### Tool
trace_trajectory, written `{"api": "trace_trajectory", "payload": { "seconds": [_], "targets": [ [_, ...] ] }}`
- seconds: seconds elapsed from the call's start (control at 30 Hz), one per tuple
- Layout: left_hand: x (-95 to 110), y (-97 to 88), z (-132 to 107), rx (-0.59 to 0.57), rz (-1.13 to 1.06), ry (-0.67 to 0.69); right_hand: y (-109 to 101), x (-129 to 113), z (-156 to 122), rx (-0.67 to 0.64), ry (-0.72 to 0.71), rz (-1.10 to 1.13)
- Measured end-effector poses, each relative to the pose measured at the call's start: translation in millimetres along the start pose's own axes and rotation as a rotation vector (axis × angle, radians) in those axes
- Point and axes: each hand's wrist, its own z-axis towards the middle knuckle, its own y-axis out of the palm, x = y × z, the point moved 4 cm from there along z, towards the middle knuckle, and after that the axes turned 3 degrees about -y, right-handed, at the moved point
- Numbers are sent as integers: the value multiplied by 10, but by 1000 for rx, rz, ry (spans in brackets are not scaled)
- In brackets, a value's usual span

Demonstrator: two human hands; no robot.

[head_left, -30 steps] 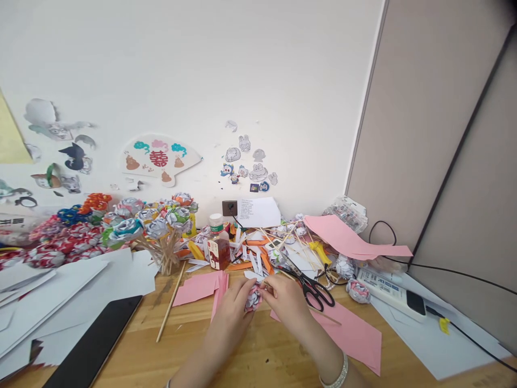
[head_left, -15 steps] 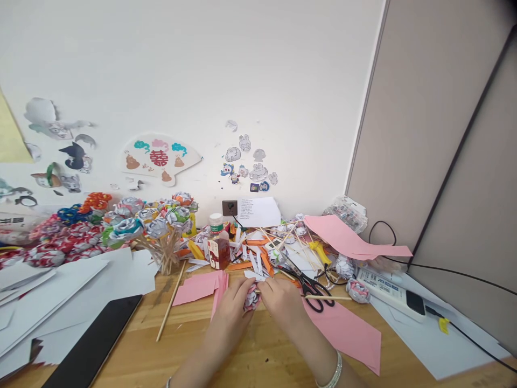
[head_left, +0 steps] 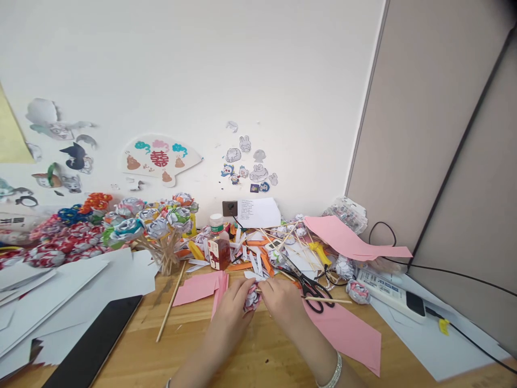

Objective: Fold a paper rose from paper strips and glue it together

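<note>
A pink-and-white paper flower is between my two hands just above the wooden table. My left hand curls its fingers around the flower's left side. My right hand is closed with its fingertips at the flower's right edge, gripping a thin wooden stick that sticks out to the right past the hand. Black-handled scissors lie right beside the right hand, partly over a sheet of pink paper. More pink paper lies left of the left hand.
A bunch of paper flowers on sticks stands back left. Behind my hands are a small bottle, paper strips and a yellow-handled tool. White sheets and a black tablet-like slab lie left, a power strip right.
Both hands stay in nearly the same place on the flower and stick. The flower shows slightly turned between the fingers; the rest of the table looks the same.
</note>
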Motion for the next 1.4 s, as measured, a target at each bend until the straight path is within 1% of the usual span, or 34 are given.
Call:
{"api": "trace_trajectory", "payload": {
  "seconds": [0.13, 0.23, 0.3, 0.37, 0.43, 0.47, 0.57, 0.73, 0.87, 1.0, 1.07, 1.17, 1.27, 1.4],
  "targets": [
    [2, 0, 9, -4, -28, -22, 31, -4, 3, -43, -3, 6],
    [-8, -3, 26, -11, -69, -81, -42, 55, 11, -29, 56, 148],
    [-12, -7, 38, -14, -95, -114, -114, 137, 14, 10, 157, 275],
    [-13, -12, 45, -13, -114, -136, -170, 230, 14, 46, 293, 390],
    [-16, -19, 47, -4, -130, -152, -188, 283, 18, 28, 393, 502],
    [-19, -24, 47, 4, -139, -157, -186, 285, 25, 1, 415, 557],
    [-28, -42, 50, 34, -167, -164, -175, 239, 48, -59, 418, 665],
    [-40, -52, 63, 31, -189, -181, -164, 180, 54, -66, 393, 714],
    [-57, -44, 48, 28, -206, -259, -137, 178, 36, -126, 396, 764],
    [-73, -56, 29, 73, -286, -351, -143, 200, 37, -117, 431, 851],
    [-78, -63, 30, 85, -331, -359, -139, 206, 40, -115, 451, 893],
    [-91, -73, 33, 90, -348, -337, -122, 202, 41, -123, 472, 935],
    [-105, -72, 27, 73, -341, -322, -116, 184, 45, -133, 459, 964],
    [-99, -37, 16, 8, -399, -338, -142, 177, 59, -128, 449, 964]
  ]
}}
